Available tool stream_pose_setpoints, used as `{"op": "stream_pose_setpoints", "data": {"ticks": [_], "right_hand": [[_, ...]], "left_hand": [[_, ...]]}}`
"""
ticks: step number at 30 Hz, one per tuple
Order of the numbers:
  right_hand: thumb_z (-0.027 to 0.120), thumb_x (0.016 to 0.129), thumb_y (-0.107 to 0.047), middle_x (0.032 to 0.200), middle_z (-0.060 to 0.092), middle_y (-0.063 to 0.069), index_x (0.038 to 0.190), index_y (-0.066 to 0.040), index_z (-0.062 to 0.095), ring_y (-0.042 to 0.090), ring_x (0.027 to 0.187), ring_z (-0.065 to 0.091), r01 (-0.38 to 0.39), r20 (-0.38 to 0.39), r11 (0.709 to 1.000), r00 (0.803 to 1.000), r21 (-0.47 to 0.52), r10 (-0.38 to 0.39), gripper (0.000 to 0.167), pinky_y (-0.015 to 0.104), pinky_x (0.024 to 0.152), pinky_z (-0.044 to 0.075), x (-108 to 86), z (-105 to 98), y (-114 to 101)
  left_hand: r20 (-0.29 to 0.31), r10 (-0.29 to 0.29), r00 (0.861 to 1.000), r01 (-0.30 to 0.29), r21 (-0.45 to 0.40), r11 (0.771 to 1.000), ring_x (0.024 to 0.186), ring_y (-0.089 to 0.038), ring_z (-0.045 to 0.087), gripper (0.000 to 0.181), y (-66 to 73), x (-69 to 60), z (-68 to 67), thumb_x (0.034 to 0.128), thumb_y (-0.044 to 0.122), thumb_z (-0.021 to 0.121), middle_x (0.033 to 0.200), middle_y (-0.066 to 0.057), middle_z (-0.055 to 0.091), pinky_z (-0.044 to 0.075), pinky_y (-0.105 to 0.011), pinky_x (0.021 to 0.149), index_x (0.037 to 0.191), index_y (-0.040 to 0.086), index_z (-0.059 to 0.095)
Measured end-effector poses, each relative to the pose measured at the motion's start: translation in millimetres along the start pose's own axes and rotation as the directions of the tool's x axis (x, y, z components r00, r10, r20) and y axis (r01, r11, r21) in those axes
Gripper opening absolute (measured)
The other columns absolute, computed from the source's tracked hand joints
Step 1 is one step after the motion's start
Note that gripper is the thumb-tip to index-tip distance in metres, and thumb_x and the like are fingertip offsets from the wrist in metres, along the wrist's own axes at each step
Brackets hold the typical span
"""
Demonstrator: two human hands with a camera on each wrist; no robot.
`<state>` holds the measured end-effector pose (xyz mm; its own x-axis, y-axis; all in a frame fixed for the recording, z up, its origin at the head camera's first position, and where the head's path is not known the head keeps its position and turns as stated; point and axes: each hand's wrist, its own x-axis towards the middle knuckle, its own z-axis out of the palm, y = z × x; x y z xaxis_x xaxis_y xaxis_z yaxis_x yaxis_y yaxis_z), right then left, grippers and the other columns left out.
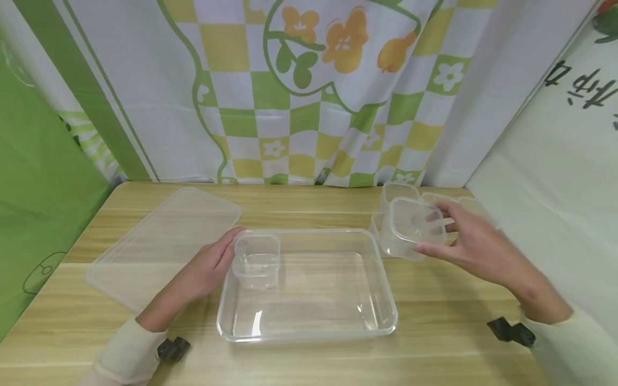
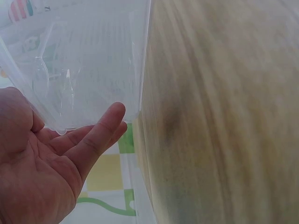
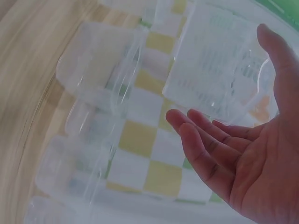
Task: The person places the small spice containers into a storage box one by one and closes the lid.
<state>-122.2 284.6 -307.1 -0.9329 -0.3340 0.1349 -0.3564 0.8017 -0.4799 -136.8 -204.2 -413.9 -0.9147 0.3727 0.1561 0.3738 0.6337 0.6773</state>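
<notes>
A large clear plastic storage box (image 1: 309, 338) sits on the table, with a small clear container (image 1: 256, 268) inside its back left corner. My left hand (image 1: 212, 268) holds that same corner of the box, its fingers along the outside in the left wrist view. At the right, my right hand (image 1: 475, 244) grips a second small clear container (image 1: 415, 222), tilted, between thumb and fingers. In the right wrist view this container (image 3: 205, 65) lies between the thumb and the spread fingers (image 3: 205, 158). More small clear containers (image 1: 398, 190) stand behind and beside it.
A flat translucent lid (image 1: 169, 236) lies on the wooden table (image 1: 425, 343) left of the box. A checked, flowered curtain (image 1: 309, 123) hangs at the back edge. Green cloth (image 1: 43, 187) borders the left side, and a white sheet (image 1: 545, 155) the right.
</notes>
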Motion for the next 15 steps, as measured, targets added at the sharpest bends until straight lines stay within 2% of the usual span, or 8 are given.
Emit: {"op": "stream_pose_setpoints", "data": {"ticks": [3,6,8,10,15], "right_hand": [[0.082,0.090,-0.035,0.129,0.061,0.021,0.147,-0.002,0.041,0.047,0.110,0.063,0.012,0.013,1.000,1.000,0.023,-0.012,0.078,0.060,0.081,0.054,5.4,3.1,-6.4],[0.082,0.090,-0.038,0.129,0.061,0.018,0.143,-0.003,0.043,0.045,0.112,0.063,0.009,0.033,1.000,0.999,0.030,-0.010,0.075,0.059,0.083,0.054,11.4,6.4,-13.3],[0.081,0.090,-0.042,0.129,0.060,0.017,0.142,-0.004,0.043,0.044,0.113,0.063,0.004,0.049,1.000,0.999,0.027,-0.005,0.075,0.059,0.084,0.054,16.3,8.8,-18.8],[0.080,0.089,-0.045,0.129,0.061,0.017,0.142,-0.004,0.043,0.044,0.112,0.063,0.011,0.062,1.000,0.998,0.020,-0.013,0.077,0.059,0.085,0.054,21.3,11.8,-24.4],[0.080,0.088,-0.050,0.128,0.062,0.016,0.145,-0.005,0.040,0.041,0.111,0.065,0.039,0.086,0.999,0.995,0.021,-0.041,0.083,0.056,0.085,0.054,31.6,21.3,-38.1]], "left_hand": [[0.002,-0.003,1.000,0.003,0.001,1.000,0.082,-0.024,0.054,0.045,-0.3,-0.3,0.2,0.1100,0.011,0.033,0.067,0.005,0.034,0.045,-0.049,0.092,0.152,0.001,0.043],[0.004,-0.002,1.000,0.002,0.006,1.000,0.081,-0.022,0.053,0.045,-0.1,0.1,0.2,0.1102,0.012,0.033,0.065,0.007,0.031,0.044,-0.048,0.089,0.153,0.001,0.043],[0.008,-0.004,1.000,0.004,0.003,1.000,0.073,-0.022,0.050,0.045,0.3,0.4,-0.1,0.1102,0.012,0.032,0.065,0.007,0.030,0.043,-0.048,0.087,0.153,0.000,0.042],[0.005,-0.003,1.000,0.003,0.006,1.000,0.079,-0.022,0.053,0.045,0.8,0.3,-0.5,0.1102,0.012,0.032,0.065,0.007,0.031,0.043,-0.048,0.088,0.152,0.000,0.043],[0.009,-0.004,1.000,0.004,0.003,1.000,0.076,-0.020,0.051,0.045,1.5,-0.2,-0.8,0.1100,0.011,0.032,0.065,0.007,0.031,0.043,-0.049,0.088,0.152,0.000,0.042]]}}
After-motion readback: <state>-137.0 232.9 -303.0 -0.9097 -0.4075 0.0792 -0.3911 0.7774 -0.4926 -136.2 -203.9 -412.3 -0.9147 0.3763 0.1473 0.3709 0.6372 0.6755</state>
